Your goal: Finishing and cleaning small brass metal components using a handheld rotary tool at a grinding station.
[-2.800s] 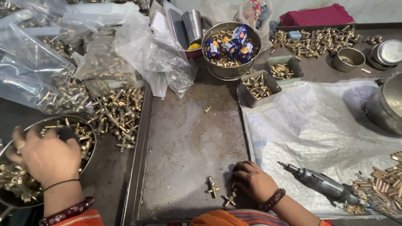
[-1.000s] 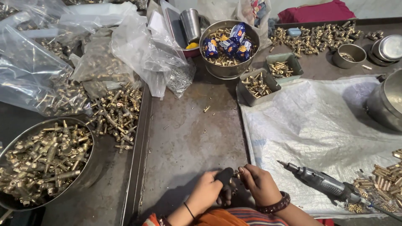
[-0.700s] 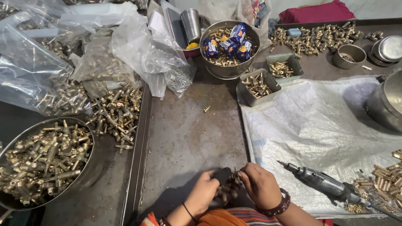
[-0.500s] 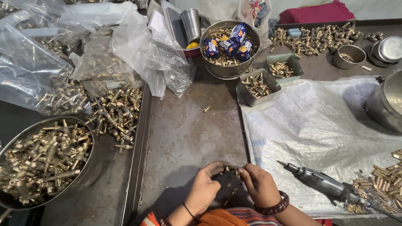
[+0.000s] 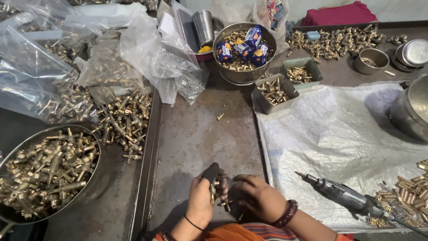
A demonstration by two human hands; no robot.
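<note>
**Two hands at a small brass fitting on a steel bench**

The left hand (image 5: 201,201) is closed around a small brass fitting (image 5: 213,191), holding it upright at the near edge of the dark metal bench (image 5: 196,129). A black, rounded piece sits at the fitting's top, against the fingertips. The right hand (image 5: 257,196) lies palm down just beside it, fingers curled loosely over two or three loose brass pieces (image 5: 225,204) on the bench; whether it grips any cannot be told.

To the left, one round steel bowl (image 5: 49,172) is heaped with cross-shaped brass fittings, too many to count, and a loose pile (image 5: 125,122) lies beyond it beside crumpled clear plastic bags (image 5: 49,76). To the right, one grey, ribbed power screwdriver (image 5: 341,194) rests on a white woven sheet (image 5: 343,134). At the far side stand a second steel bowl (image 5: 243,51) holding brass parts and four blue packets, and two small rectangular trays (image 5: 287,82) of brass pieces.
</note>
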